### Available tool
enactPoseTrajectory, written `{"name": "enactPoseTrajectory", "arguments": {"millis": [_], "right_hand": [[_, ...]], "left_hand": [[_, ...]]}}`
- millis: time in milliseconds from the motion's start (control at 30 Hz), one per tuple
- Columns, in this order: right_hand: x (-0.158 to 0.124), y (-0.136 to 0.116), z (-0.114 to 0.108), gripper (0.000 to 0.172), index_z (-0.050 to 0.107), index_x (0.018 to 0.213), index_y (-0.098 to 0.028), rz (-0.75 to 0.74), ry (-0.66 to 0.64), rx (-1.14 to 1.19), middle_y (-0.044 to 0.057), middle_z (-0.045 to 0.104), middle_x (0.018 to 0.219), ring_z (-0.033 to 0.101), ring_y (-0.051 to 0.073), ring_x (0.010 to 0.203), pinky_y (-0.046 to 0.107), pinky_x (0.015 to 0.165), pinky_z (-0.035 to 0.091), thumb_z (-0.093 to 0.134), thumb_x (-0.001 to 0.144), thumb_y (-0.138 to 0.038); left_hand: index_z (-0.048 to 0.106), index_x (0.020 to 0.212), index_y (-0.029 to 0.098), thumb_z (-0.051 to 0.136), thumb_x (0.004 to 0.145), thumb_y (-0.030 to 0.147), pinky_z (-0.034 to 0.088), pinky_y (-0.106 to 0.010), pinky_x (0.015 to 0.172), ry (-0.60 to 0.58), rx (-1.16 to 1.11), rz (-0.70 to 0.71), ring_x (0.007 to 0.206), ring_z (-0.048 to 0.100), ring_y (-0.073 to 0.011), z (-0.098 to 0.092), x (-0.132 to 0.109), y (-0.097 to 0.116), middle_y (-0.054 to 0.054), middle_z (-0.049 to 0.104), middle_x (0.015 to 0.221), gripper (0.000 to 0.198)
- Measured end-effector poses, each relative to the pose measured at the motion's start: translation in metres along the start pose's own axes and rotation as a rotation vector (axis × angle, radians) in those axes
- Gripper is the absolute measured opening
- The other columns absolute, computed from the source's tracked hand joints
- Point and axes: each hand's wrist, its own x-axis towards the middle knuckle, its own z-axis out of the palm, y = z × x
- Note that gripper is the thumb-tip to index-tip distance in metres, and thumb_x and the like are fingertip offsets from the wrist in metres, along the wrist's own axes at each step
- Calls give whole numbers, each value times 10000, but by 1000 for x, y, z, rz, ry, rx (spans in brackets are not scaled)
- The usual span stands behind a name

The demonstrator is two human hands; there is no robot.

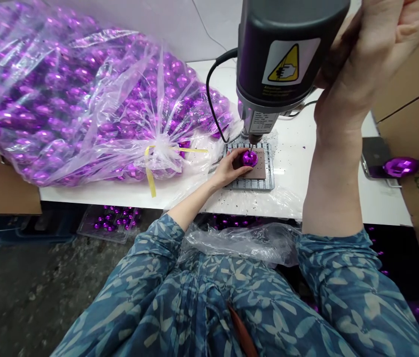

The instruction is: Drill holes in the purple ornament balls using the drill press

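Note:
My left hand [228,168] pinches a shiny purple faceted ball [249,158] between thumb and fingers. The ball rests on a brown board [257,171] that lies on the slotted metal base [270,183] of a bench drill press [293,54]. Right above the ball is the drill's thin bit, its tip at or very close to the top of the ball. Raised beside the drill's motor housing, my right hand [376,44] has its fingers curled; what they grip is hidden.
A big clear plastic bag [101,99] full of purple faceted balls covers the table's left side, tied with yellow ribbon. Dark shavings dot the white table [287,181]. On the right lie a phone [375,156] and another purple ball [401,167], beside cardboard boxes [410,99]. A clear tray [111,225] sits low left.

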Motion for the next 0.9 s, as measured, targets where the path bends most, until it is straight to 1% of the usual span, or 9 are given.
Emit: {"name": "enactPoseTrajectory", "arguments": {"millis": [100,167,233,300,433,600,733,833,900], "right_hand": [[-17,-6,-7,429,194,690,-230,-95,21,52,-80,161,492,251,20,373,211,395,119,440,1032,-146],[-28,-8,-13,453,237,673,-207,-148,-5,40,-86,215,488,265,3,381,196,401,158,553,987,-289],[-39,-9,-18,507,261,657,-189,-173,2,16,-89,242,484,265,-14,387,187,414,200,612,888,-474],[-49,-9,-23,551,261,645,-169,-177,23,-7,-88,256,483,274,-29,399,184,438,225,610,842,-548],[-65,-5,-30,610,230,622,-134,-226,65,-26,-81,247,480,327,-45,421,178,468,227,616,870,-536],[-74,2,-36,700,174,621,-144,-255,96,-14,-62,157,490,316,-11,417,184,447,240,657,889,-575],[-76,9,-41,761,135,636,-165,-285,117,-16,-52,77,500,256,23,401,220,423,239,685,885,-627],[-76,19,-46,775,100,669,-179,-333,112,1,-53,60,490,178,36,393,245,398,199,695,899,-620],[-77,26,-51,771,81,688,-182,-368,103,6,-54,60,491,151,37,388,254,393,174,691,911,-597]], "left_hand": [[635,1393,250,840,854,555,468,-533,1194,1,2,6,1314,652,-311,0,0,-2,-122,711,1377,653],[629,1398,250,832,856,576,468,-542,1188,1,10,18,1313,646,-318,1,1,-5,-121,707,1375,665],[611,1412,246,812,870,596,482,-534,1171,-8,13,34,1310,643,-319,1,2,-7,-122,698,1381,676],[591,1427,241,786,887,617,491,-523,1163,-19,15,48,1310,640,-316,2,2,-8,-126,687,1388,686],[568,1449,228,751,905,649,493,-524,1170,-33,19,58,1325,633,-321,2,1,-7,-142,666,1413,712],[585,1433,229,766,891,655,489,-521,1178,-19,29,54,1318,642,-321,1,0,-7,-137,682,1394,713],[584,1437,230,757,902,649,472,-517,1200,-25,40,52,1332,644,-318,1,0,-5,-135,679,1417,701],[586,1433,229,752,911,637,485,-510,1196,-24,67,63,1332,652,-318,0,0,-4,-132,685,1418,683],[581,1436,224,736,921,642,505,-499,1178,-28,81,75,1324,660,-316,0,1,-3,-133,688,1414,682]]}}
